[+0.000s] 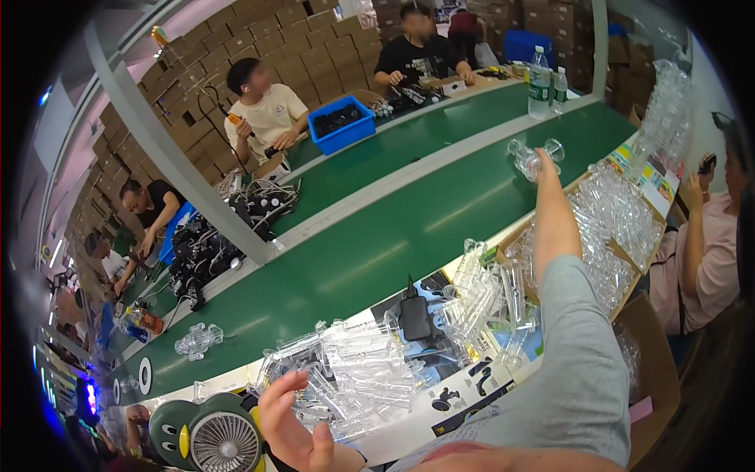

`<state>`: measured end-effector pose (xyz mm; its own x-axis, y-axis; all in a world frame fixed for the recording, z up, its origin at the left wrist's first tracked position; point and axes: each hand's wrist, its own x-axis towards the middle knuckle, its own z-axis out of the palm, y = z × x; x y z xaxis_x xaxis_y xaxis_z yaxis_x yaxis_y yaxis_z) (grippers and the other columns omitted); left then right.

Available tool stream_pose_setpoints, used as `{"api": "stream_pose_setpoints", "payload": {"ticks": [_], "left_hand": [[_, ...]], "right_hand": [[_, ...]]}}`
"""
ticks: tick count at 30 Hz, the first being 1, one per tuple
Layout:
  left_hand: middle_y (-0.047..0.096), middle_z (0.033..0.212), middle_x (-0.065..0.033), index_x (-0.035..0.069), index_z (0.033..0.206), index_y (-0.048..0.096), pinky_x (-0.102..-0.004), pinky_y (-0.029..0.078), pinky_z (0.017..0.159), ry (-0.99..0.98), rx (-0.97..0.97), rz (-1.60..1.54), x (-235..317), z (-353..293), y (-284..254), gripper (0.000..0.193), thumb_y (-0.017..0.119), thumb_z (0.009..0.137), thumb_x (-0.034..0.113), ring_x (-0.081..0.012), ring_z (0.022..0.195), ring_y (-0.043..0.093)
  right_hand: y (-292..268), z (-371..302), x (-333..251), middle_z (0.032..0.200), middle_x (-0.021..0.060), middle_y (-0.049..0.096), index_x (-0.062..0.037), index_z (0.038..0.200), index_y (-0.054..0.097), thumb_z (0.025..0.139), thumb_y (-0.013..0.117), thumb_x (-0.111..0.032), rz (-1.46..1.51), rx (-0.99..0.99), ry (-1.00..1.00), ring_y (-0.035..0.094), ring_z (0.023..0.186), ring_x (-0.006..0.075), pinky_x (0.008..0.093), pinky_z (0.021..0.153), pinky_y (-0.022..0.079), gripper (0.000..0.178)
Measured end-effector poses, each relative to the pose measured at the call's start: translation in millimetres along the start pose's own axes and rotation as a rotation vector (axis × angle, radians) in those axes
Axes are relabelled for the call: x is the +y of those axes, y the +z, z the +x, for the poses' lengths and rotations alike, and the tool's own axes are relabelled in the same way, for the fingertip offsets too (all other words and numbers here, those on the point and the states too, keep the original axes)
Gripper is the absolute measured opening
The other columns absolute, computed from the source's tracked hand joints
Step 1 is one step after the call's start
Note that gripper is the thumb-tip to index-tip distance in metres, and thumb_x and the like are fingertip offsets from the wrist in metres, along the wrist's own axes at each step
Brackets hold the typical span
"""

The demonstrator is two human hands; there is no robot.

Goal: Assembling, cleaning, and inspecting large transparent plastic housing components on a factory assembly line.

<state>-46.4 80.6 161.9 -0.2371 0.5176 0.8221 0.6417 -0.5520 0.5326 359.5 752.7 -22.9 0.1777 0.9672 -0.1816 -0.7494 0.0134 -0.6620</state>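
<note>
My right hand (543, 161) is stretched far out over the green conveyor belt (377, 244) and is closed on a clear plastic tray piece (528, 154). My left hand (287, 421) hovers open near the lower edge, fingers spread, just beside a heap of clear plastic trays (358, 370) on the bench. A small black adapter (414, 315) with a cord lies among the trays.
A cardboard box (629, 330) full of clear plastic parts stands at right, next to a seated person in pink (704, 259). A lone clear tray (198, 340) rides the belt at left. Across the belt, people work beside a blue bin (341, 123); two water bottles (546, 82) stand nearby. A small fan (224, 440) sits by my left hand.
</note>
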Motion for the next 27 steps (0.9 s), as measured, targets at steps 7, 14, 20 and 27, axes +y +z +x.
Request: {"api": "stream_pose_setpoints", "payload": {"ticks": [7,14,20,27], "left_hand": [[0.048,0.123,-0.0254,-0.008,0.123,0.043,-0.0408,0.040,0.092,-0.096,-0.100,-0.004,2,5,-7,0.052,0.057,0.082,0.020,-0.0335,0.115,0.048],[0.027,0.142,-0.0285,-0.011,0.137,0.025,-0.0456,0.023,0.108,-0.346,0.005,-0.624,-17,22,14,0.068,0.053,0.082,0.018,-0.0360,0.135,0.024],[0.015,0.149,-0.0225,-0.009,0.140,0.015,-0.0462,0.013,0.114,-0.608,0.067,-1.219,-40,28,19,0.066,0.045,0.089,0.021,-0.0296,0.140,0.011],[0.030,0.141,-0.0186,-0.006,0.136,0.024,-0.0426,0.020,0.112,-0.892,0.467,-1.510,-55,27,6,0.073,0.054,0.089,0.041,-0.0282,0.135,0.025]], "right_hand": [[81,-42,15,0.093,0.0133,0.062,0.0019,0.099,0.058,0.071,0.075,-0.019,-0.261,0.184,-0.307,0.062,0.075,0.0217,0.0343,0.065,0.052,0.039],[247,-246,15,0.099,0.0120,0.064,0.0029,0.107,0.057,0.081,0.066,-0.017,-0.303,-0.570,-0.154,0.062,0.086,0.0166,0.0254,0.067,0.049,0.034],[249,-465,13,0.119,0.0074,0.059,-0.0023,0.126,0.051,0.081,0.068,-0.021,-0.593,-1.062,-0.337,0.060,0.100,0.0152,0.0278,0.080,0.047,0.051],[207,-585,53,0.111,0.0128,0.062,-0.0079,0.117,0.058,0.072,0.073,-0.018,-0.851,-1.428,-1.166,0.064,0.094,0.0259,0.0327,0.078,0.052,0.049]]}}
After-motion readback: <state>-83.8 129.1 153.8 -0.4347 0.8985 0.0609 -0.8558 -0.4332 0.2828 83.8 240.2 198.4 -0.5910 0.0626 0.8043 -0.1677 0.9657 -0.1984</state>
